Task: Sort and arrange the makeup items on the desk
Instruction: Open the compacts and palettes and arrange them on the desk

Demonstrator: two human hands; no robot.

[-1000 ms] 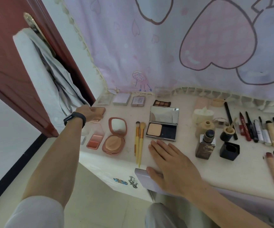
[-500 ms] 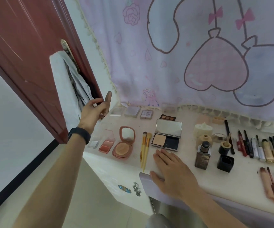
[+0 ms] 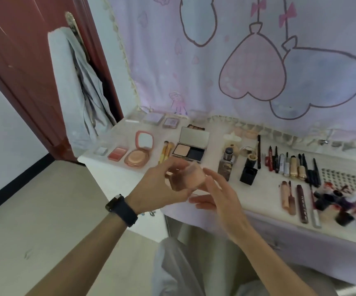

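Blurred pink compact [image 3: 186,177], details unreadable, held above bench [image 3: 258,199] front edge. Left hand [image 3: 158,189] fingers curled round it; right hand [image 3: 219,197] fingers loosely spread, just beside it.

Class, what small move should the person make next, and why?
Probably the right hand closes on the pink compact that the left hand holds: it is open right beside the compact, which is in the air, off the desk.
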